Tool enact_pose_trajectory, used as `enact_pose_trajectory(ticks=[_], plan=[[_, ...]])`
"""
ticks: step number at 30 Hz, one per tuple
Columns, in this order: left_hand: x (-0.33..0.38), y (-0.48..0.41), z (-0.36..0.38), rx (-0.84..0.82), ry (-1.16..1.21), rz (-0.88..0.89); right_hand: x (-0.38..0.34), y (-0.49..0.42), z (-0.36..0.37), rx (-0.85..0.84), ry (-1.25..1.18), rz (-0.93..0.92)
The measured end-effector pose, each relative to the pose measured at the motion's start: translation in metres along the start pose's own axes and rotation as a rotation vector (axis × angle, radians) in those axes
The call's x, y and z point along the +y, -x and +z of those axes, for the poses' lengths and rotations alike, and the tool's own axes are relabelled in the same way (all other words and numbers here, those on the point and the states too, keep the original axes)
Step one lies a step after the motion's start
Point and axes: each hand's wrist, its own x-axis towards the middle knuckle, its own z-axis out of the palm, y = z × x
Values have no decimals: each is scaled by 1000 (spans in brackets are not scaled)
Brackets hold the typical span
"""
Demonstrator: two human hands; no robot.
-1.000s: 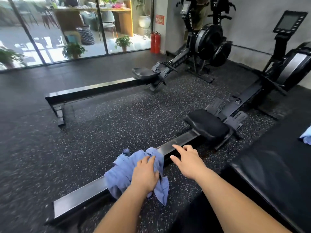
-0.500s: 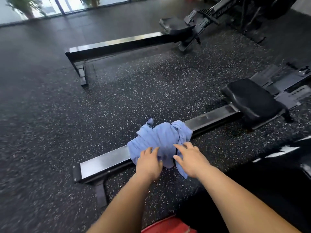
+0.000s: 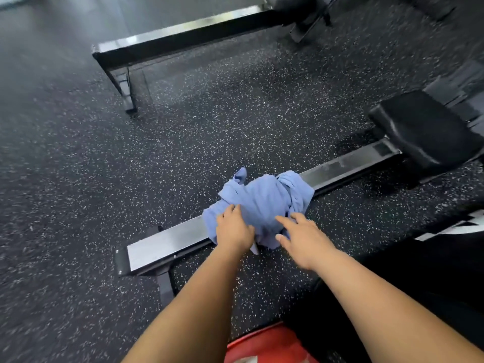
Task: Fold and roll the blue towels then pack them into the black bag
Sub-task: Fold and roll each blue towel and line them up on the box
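Speckled black rubber gym floor [image 3: 209,127]. Long silver metal rowing-machine rail [image 3: 167,243] runs near-left to far-right; black padded seat [image 3: 424,134] at its right end. Crumpled blue cloth towel [image 3: 264,197] heaped over rail's middle. Left hand [image 3: 233,229] palm-down on towel's left part, fingers bent; pinch beneath impossible to tell. Right hand [image 3: 301,237] spread, fingertips touching towel's near edge. Risk: rail narrow, one-sided tug could slide towel onto floor. Black bag not visible.

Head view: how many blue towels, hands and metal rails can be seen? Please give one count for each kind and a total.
Blue towel: 1, crumpled on the near rail
Hands: 2, left hand and right hand
Metal rails: 2, near rail and far rail
Total: 5
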Motion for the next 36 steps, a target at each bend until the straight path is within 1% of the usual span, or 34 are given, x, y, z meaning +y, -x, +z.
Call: enact_pose_trajectory(ticks=[3, 6, 8, 11, 15, 18, 20, 23, 29, 32, 36], plan=[[-6, -1, -6, 114, 87, -3, 1, 1, -7, 5, 7, 18], [-4, 13, -27, 254, 274, 12, -3, 6, -17, 20, 17, 25], [-1, 25, -44, 278, 394, 29, -9, 8, -25, 33, -8, 21], [2, 35, -69, 296, 552, 47, -23, 13, -43, 77, -107, 16], [20, 48, -101, 307, 643, 105, -44, 31, -70, 141, -142, -39], [39, 62, -124, 260, 686, 196, -56, 51, -94, 207, -118, -76], [52, 74, -141, 224, 673, 270, -61, 67, -110, 242, -124, -86], [78, 93, -166, 151, 646, 428, -61, 91, -134, 298, -136, -80], [142, 136, -210, -107, 664, 703, -42, 147, -161, 442, -157, -71], [177, 157, -221, -177, 635, 809, -24, 175, -173, 567, -100, 1], [222, 182, -221, -155, 488, 903, 11, 229, -194, 736, -78, 121]])
